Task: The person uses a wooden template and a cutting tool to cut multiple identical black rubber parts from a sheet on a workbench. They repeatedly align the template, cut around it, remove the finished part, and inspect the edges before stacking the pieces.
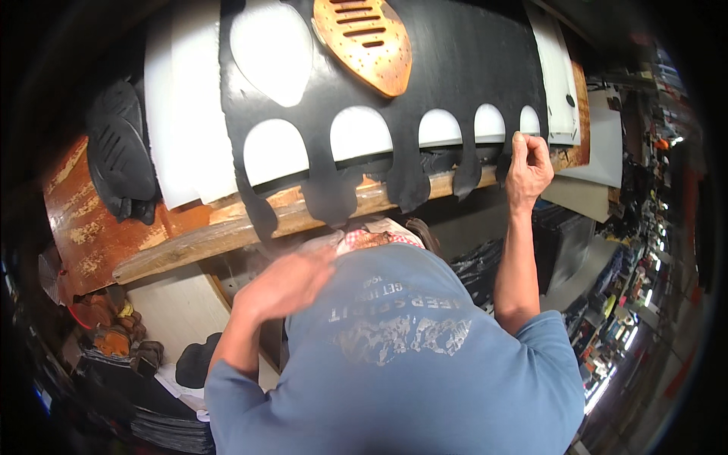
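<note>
Large black rubber sheet with sole-shaped cut-outs, spread flat over white cutting board at 12 o'clock. Right hand pinched shut on its edge at 3 o'clock, probably for steadying. Left hand blurred at 7 o'clock, state impossible to tell. Orange perforated sole template on top.

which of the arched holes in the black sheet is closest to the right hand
The smallest hole, last at the sheet's right end. The right hand pinches the edge just below it; the other holes lie further left.
</note>
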### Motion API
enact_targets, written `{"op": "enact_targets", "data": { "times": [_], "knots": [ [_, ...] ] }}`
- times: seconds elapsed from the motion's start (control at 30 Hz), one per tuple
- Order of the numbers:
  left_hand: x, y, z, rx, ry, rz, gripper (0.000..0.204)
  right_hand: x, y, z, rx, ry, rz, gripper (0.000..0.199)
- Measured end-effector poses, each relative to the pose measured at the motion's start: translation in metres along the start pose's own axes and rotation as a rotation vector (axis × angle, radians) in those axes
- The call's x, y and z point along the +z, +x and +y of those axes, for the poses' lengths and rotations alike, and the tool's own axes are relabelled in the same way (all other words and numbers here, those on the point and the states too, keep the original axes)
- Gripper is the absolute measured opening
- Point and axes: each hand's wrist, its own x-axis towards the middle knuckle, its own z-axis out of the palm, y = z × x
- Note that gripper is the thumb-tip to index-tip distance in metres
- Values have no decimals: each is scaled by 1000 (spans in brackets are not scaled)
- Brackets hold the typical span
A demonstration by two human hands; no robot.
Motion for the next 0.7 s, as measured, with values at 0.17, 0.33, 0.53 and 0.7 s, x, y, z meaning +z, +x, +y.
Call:
{"op": "enact_targets", "data": {
  "times": [0.17, 0.33, 0.53, 0.7],
  "knots": [
    [-80, 14, 44, 145, -222, 473, 32, 84, 37, -94, -273, 118, -427, 64],
    [-143, 136, 17, 184, 261, 1152, 43, 170, 49, -141, -516, -130, -526, 106],
    [-129, 158, -5, 99, 723, 1174, 51, 187, 47, -141, -445, -215, -441, 98],
    [-128, 152, 2, 97, 696, 1163, 46, 174, 62, -134, -372, -76, -570, 90]
  ]
}}
